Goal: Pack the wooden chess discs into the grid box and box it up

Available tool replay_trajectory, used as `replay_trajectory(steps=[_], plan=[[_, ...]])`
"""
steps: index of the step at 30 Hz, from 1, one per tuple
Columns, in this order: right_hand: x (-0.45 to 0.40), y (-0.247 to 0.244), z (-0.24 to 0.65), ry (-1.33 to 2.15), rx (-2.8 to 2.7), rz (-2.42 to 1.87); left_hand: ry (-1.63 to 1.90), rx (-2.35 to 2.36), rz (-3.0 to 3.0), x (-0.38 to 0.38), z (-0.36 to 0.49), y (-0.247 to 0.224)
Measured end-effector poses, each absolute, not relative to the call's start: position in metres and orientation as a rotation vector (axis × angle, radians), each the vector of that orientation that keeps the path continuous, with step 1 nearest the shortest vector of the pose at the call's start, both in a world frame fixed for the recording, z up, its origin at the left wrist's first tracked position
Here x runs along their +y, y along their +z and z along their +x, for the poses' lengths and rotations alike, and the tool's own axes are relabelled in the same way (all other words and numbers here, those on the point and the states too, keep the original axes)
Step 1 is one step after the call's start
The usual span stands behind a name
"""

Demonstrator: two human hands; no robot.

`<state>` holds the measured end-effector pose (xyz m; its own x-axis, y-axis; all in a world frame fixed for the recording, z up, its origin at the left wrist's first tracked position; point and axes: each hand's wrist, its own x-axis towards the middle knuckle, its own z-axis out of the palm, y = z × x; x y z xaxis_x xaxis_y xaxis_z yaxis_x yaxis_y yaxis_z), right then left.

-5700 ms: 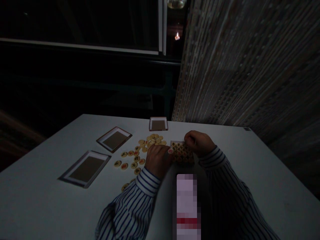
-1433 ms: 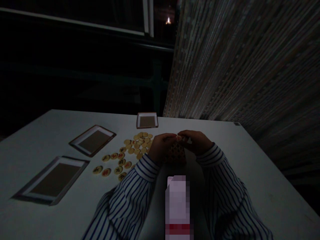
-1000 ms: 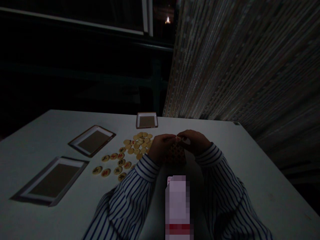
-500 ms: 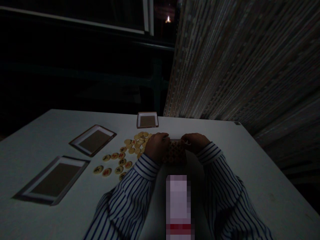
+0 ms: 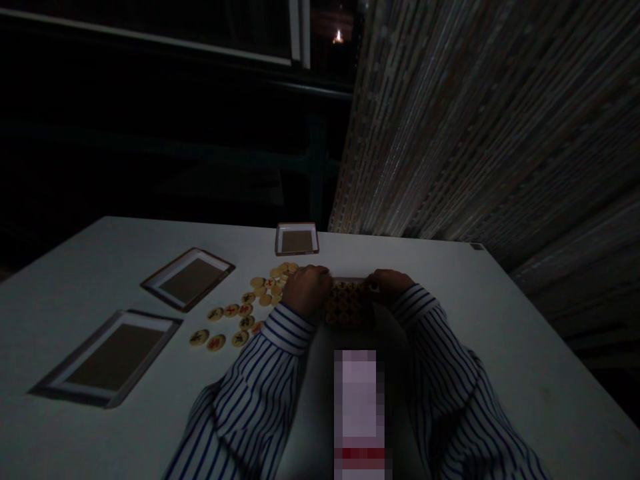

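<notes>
Both of my hands are at a small box [image 5: 350, 326] of round Chinese chess pieces, close in front of my body. Inside it, the pieces [image 5: 345, 303] lie in rows, dim in the shadow. My left hand [image 5: 306, 290] is closed with its fingers bent on the box's left edge. At the right edge my right hand [image 5: 393, 287] curls its fingers on the box; a small pale spot shows by its fingertips, too dark to make out. Loose wooden chess pieces [image 5: 247, 323], with red or black characters or plain faces, lie spread left of my left hand.
Three shallow open trays or lids stand on the white table [image 5: 500, 347]: a large one [image 5: 107, 357] at left, a middle one [image 5: 187, 280] behind it, a small one [image 5: 297, 240] at the far edge. A string curtain [image 5: 450, 120] hangs at the back right. The room is dark.
My hands have drawn slightly apart toward the box's sides, so more of its rows of pieces shows. The loose pieces and trays stay put; the view has shifted a little.
</notes>
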<state>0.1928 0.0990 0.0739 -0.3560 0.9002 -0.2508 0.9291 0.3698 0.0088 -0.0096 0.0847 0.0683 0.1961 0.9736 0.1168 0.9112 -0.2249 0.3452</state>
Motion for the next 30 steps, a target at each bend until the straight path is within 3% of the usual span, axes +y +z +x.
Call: replay_trajectory(steps=[30], plan=[[0.1010, 0.0759, 0.1930, -0.261, 2.351, 1.642, 0.438, 1.791, 2.273, 0.0853, -0.0123, 0.0685]])
